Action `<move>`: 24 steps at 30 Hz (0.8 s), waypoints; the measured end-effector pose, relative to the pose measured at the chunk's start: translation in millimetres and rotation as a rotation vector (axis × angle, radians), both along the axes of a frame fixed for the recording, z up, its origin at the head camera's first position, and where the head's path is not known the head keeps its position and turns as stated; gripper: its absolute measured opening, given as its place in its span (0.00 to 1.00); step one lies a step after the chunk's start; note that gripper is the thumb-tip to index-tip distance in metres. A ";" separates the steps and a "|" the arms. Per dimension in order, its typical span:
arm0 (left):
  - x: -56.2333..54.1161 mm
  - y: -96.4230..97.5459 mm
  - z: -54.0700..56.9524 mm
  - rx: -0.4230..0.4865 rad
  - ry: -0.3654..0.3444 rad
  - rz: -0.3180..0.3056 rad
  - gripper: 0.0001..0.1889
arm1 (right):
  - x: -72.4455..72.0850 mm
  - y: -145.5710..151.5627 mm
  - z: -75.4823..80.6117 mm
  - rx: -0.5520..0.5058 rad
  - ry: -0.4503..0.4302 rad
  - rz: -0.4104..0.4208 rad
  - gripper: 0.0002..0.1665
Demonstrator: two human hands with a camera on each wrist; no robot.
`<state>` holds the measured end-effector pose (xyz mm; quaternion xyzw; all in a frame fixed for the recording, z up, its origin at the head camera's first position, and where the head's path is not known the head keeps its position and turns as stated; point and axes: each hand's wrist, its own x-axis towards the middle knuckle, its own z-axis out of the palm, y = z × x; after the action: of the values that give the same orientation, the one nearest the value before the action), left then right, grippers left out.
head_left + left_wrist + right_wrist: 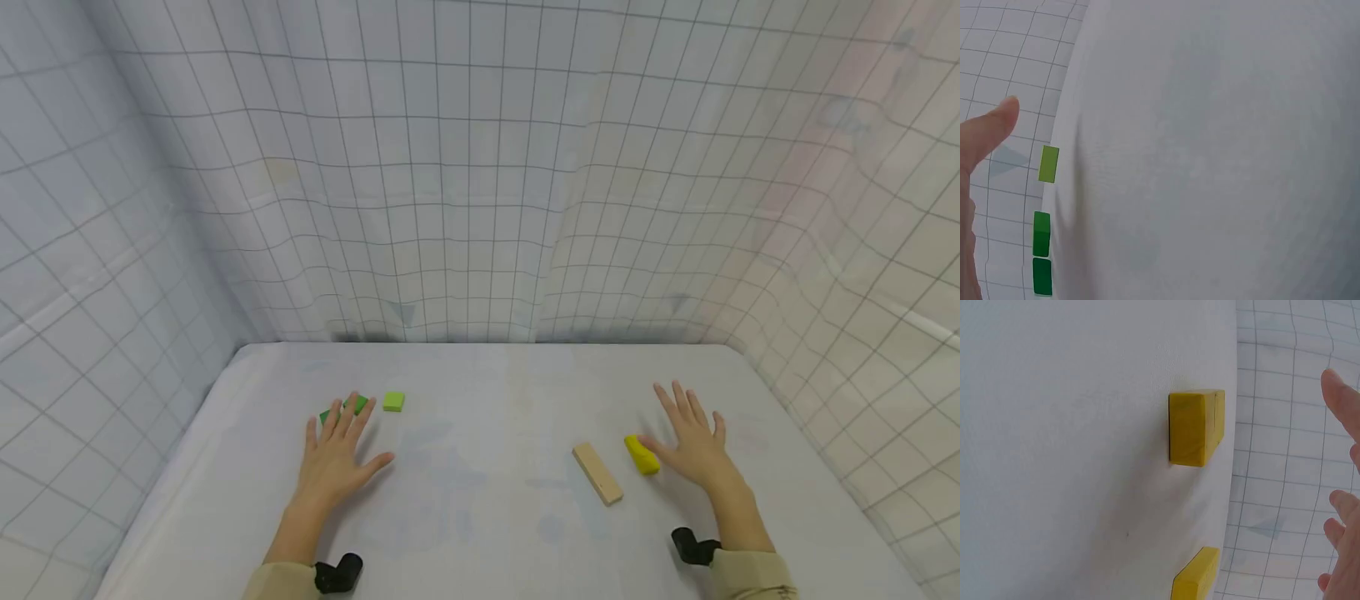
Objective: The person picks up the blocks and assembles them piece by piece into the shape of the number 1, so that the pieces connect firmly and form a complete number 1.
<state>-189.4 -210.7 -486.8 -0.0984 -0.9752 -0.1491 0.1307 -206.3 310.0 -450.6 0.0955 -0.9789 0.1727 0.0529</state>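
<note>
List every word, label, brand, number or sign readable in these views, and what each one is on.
None: no text can be read in any view.
The tan block, yellow block, light green block and two darker green blocks show no lettering.
The black wrist devices are too small to rule out markings.
The backdrop shows grid lines, not writing.

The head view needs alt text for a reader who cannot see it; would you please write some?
A left hand and a right hand, fingers spread, extend over a white table. The left partly hides two green blocks near a lime block; the right is near a yellow block and a tan block. Grid-patterned sheeting hangs behind.
</note>
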 end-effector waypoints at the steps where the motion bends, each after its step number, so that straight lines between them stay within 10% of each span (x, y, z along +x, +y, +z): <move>1: -0.7 0.9 -0.3 0.015 0.016 -0.010 0.46 | -0.7 1.4 -1.0 -0.008 0.010 0.007 0.51; 10: -14.7 22.2 -3.4 0.221 0.138 -0.199 0.45 | -3.6 14.0 -9.2 -0.113 0.076 0.087 0.49; 24: -35.4 82.5 -7.3 0.395 -0.064 -0.437 0.43 | -3.9 27.8 -18.7 -0.289 0.001 0.178 0.53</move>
<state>-224.8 -128.1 -494.2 -0.2740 -0.8867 -0.3635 0.0811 -210.2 337.8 -469.4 0.1734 -0.9314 0.3158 0.0511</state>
